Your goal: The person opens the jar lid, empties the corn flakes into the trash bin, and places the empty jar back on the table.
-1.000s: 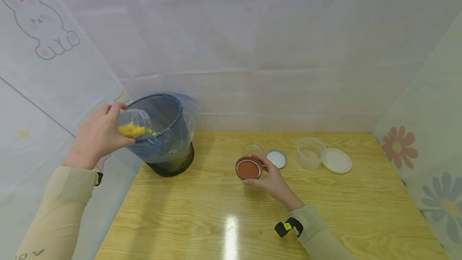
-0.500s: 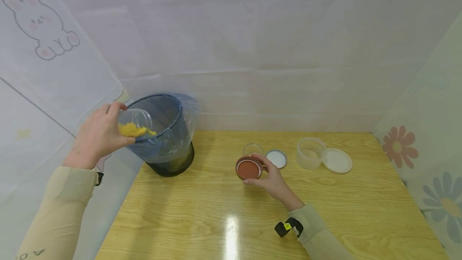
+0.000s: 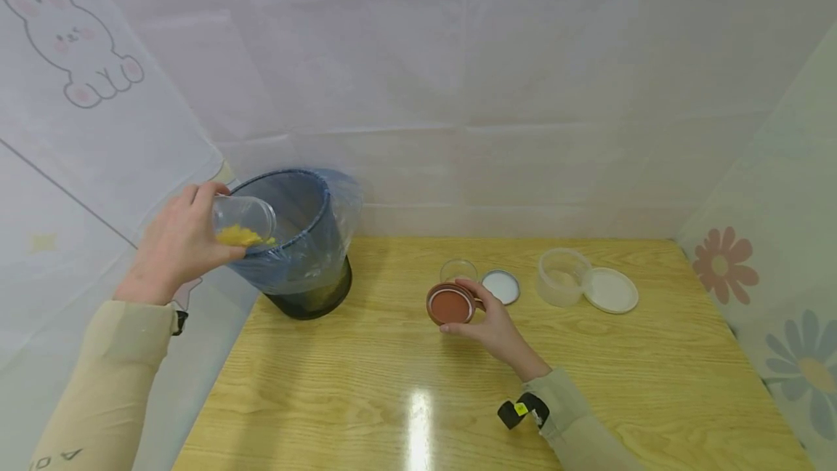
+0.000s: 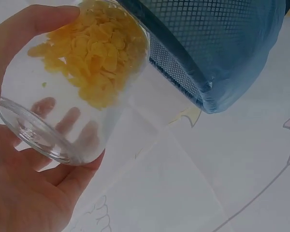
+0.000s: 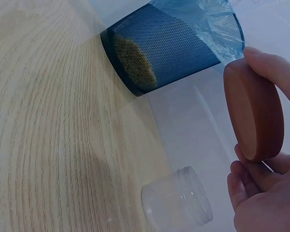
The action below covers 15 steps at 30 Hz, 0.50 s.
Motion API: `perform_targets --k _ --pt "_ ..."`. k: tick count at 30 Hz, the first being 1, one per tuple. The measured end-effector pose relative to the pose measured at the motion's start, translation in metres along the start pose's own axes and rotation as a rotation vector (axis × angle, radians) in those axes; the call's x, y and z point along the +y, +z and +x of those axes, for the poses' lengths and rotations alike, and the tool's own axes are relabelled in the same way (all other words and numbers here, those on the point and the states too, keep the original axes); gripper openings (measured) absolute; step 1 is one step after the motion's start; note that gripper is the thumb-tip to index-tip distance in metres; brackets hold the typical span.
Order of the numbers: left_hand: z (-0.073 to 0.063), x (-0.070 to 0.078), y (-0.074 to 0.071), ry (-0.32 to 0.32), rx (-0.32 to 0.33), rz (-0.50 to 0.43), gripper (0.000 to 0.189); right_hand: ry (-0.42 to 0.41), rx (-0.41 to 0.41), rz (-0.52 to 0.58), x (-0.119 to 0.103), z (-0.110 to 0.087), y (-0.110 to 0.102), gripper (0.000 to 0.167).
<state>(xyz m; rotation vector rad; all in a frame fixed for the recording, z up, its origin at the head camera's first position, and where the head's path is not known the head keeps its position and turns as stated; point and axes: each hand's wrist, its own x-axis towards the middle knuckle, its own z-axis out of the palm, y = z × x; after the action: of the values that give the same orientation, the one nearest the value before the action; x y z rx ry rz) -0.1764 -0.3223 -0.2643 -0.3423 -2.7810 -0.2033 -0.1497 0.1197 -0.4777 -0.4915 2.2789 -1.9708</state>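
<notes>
My left hand (image 3: 179,246) grips a clear jar (image 4: 121,121) tipped on its side over the near left rim of the mesh trash bin (image 3: 314,296). Yellow flakes (image 4: 94,53) lie inside the jar toward its mouth, some at the opening. A thin blue bag (image 3: 288,267) lines the bin and folds over its rim. Over the table, my right hand (image 3: 493,325) holds a round reddish-brown lid (image 5: 256,111) between thumb and fingers. Its white-ringed inner side faces up in the head view. Behind the lid stands a clear jar (image 5: 171,198), partly hidden in the head view.
A white disc-shaped lid (image 3: 500,288) with a grey rim lies right of the clear jar. Farther right are a translucent round tub (image 3: 561,282) and its whitish lid (image 3: 611,291). Patterned white sheets (image 3: 418,93) hang behind the wooden table (image 3: 353,384).
Fewer yellow flakes show in the left hand's jar than before, as some have slid out toward the bin. The right hand and the brown lid stay in place.
</notes>
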Motion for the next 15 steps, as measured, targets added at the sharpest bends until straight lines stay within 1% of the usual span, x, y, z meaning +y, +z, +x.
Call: perform_targets --k 4,9,15 --pt "0.0018 -0.0003 0.0004 -0.001 -0.003 -0.003 0.086 -0.001 0.000 0.002 -0.0003 -0.0005 -0.0004 0.083" --pt "0.0042 -0.0016 0.0016 -0.006 0.000 -0.029 0.090 0.002 0.002 0.000 0.0004 -0.0008 -0.0012 0.083" --pt "0.0050 -0.0042 0.0046 -0.006 0.028 -0.064 0.092 0.013 0.001 -0.013 -0.0003 -0.0015 -0.0015 0.083"
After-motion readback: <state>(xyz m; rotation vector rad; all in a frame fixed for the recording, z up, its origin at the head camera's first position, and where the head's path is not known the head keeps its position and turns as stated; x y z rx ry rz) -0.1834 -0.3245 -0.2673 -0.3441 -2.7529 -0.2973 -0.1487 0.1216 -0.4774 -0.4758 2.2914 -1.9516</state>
